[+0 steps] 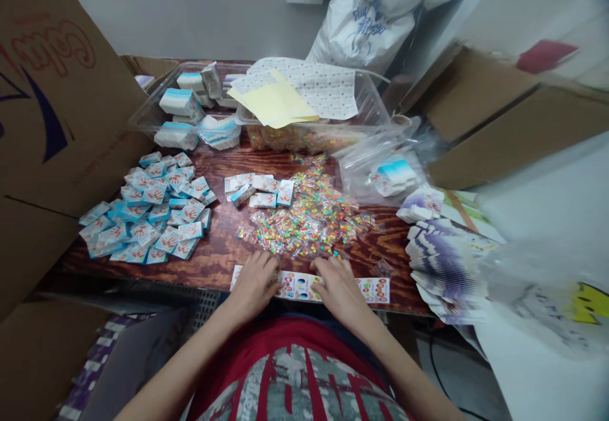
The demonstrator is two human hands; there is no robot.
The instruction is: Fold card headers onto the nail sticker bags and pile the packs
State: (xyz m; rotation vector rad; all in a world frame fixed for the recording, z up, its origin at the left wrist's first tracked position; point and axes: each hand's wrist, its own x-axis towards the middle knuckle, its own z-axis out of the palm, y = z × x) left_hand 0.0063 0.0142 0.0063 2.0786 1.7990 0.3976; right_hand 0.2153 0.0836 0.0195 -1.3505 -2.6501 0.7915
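Note:
A long printed strip of stickers (pixel 301 285) lies along the table's front edge, with small round coloured pictures on white. My left hand (pixel 255 283) is on its left part, fingers bent and pressed to the strip. My right hand (pixel 339 286) grips it right of the middle, thumb towards the centre. Both hands cover parts of the strip. Just beyond my fingers spreads a heap of small clear packets of coloured candy (pixel 314 212). Several small white and blue boxes (pixel 264 183) lie left of this heap.
A larger pile of small boxes (pixel 152 208) is at the left, by a tall carton (pixel 61 110). Clear plastic trays (pixel 371 107) stand at the back under paper sheets (pixel 304 85). Stacked flat purple-white cards (pixel 445 262) and a plastic bag (pixel 380 167) lie at the right.

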